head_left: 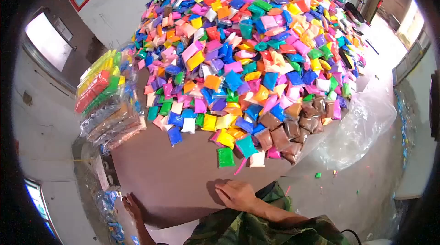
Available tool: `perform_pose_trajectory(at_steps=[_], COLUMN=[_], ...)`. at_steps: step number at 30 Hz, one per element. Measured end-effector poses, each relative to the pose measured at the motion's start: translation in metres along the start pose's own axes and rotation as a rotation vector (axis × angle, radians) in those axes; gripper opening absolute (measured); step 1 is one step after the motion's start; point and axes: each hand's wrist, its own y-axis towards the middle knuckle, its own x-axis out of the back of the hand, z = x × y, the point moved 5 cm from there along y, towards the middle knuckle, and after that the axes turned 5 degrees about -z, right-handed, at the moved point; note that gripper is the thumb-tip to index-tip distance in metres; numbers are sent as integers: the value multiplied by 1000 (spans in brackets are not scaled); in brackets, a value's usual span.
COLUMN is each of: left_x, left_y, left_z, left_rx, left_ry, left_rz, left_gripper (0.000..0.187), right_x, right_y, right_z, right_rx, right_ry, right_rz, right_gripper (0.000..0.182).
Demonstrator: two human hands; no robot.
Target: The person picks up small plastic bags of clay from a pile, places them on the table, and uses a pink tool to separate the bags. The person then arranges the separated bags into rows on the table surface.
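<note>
My right hand (pixel 236 194) rests at the front edge of the brown table (pixel 160 176), its fingers curled in. Whatever it may hold is hidden by the fingers. My left hand (pixel 131 206) is by the table's left front corner, in shadow, with its fingers stretched out and nothing seen in them. Beyond the hands lies a large heap of small, soft-looking colored packets (pixel 229 61). Closest to my right hand are a green packet (pixel 225 158), a teal packet (pixel 246 146) and a cream packet (pixel 257 159). Brown packets (pixel 279 137) gather at the heap's right front.
Stacked clear bags of colored packets (pixel 98 93) stand at the table's left edge. A large clear plastic bag (pixel 362 130) hangs at the right side. Small scraps (pixel 318 175) lie on the floor at right, and plastic wrappers (pixel 110 199) lie at lower left.
</note>
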Motion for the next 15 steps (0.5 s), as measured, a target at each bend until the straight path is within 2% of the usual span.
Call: perform_pose_trajectory(at_steps=[2, 3, 5, 6, 9, 13, 14, 15], left_x=[12, 3, 0, 0, -4, 1, 3, 15], left_y=[3, -15, -4, -2, 1, 1, -1, -6], left_z=[-3, -11, -6, -8, 0, -1, 6, -18], left_rx=[-63, -27, 25, -16, 11, -39, 17, 68], left_ry=[89, -26, -269, -216, -147, -78, 8, 90], left_rz=[-86, -26, 27, -74, -159, -162, -72, 17], left_gripper=[63, 62, 60, 60, 61, 62, 63, 64], right_x=[-5, 13, 13, 11, 11, 11, 11, 10], right_y=[1, -1, 4, 5, 3, 3, 2, 1], right_z=[7, -1, -1, -2, -4, -5, -6, -5], right_rx=[15, -9, -6, 3, 15, 5, 2, 0], right_ry=[16, 14, 38, 50, 60, 67, 80, 86], right_rz=[7, 32, 38, 51, 90, 102, 101, 97], right_gripper=[20, 21, 22, 22, 23, 25, 26, 25])
